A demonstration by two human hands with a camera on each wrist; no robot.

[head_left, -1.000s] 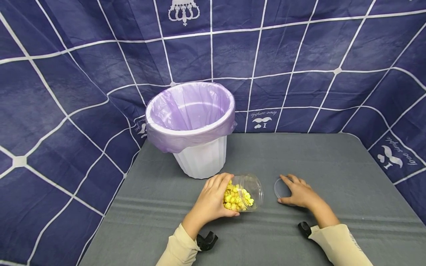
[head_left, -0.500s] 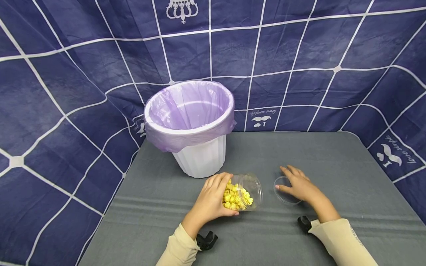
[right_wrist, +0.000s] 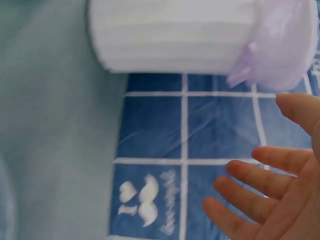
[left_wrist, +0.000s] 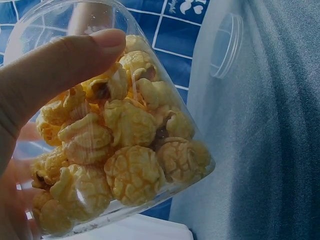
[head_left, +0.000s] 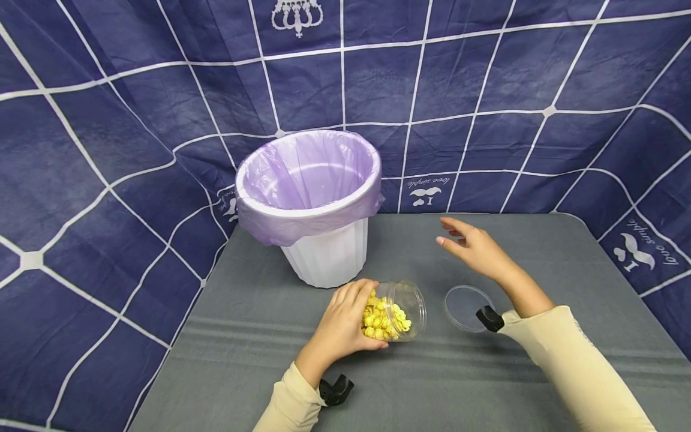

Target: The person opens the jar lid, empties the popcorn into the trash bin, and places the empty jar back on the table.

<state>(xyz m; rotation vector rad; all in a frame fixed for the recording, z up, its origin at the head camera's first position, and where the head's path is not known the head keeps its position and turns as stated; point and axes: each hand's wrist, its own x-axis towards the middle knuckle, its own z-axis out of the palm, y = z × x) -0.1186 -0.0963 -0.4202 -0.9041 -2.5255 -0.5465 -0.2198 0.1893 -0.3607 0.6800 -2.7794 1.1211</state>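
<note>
My left hand grips a clear plastic jar of yellow popcorn, tilted so that its open mouth faces right. In the left wrist view the thumb lies across the jar wall, and popcorn fills much of the jar. Flat on the table lies a clear round lid, to the right of the jar. Beyond the lid my right hand is raised, holding nothing. Its fingers are spread apart in the right wrist view.
A white trash bin lined with a purple bag stands behind the jar, towards the left. The grey cloth-covered table meets a blue checked curtain at the back and sides.
My right hand has let go of the lid, which now lies on the table, and has moved up and away from it. The left hand and jar have stayed in place.
</note>
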